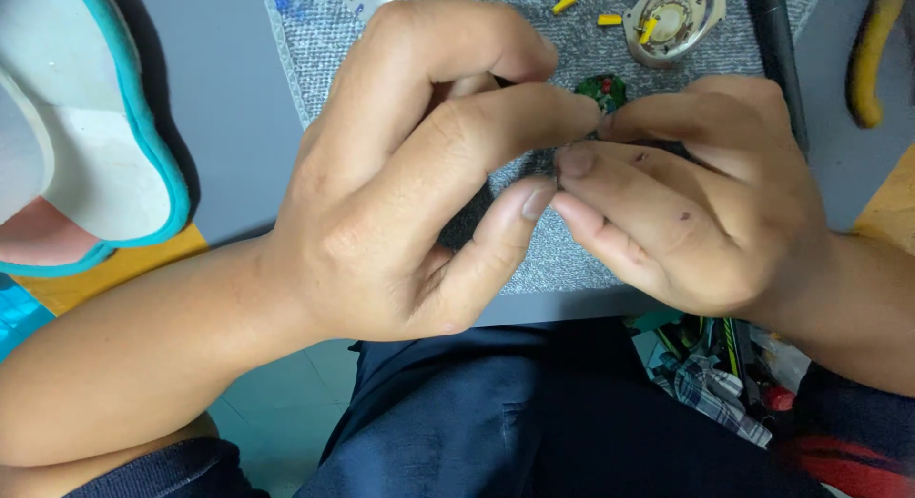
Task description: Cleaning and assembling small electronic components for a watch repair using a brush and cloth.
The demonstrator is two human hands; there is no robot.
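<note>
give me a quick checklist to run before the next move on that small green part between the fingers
1. Both hands on the part: left hand and right hand meet fingertip to fingertip at the small green part. Ok.
2. Grip on the part: mostly hidden by fingers. Cannot tell.
3. Work held over the grey mat, so a drop should land softly. Ok.
4. Loose yellow pieces lie on the mat, apart from the hands. Ok.
5. Round metal housing sits nearby, untouched. Ok.
6. Part's condition: too small to judge. Cannot tell.

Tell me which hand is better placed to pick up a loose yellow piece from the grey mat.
Right, probably. The right hand lies nearer the small yellow plastic pieces on the grey woven mat. However, the fingers of both it and the left hand pinch a small green part.
</note>
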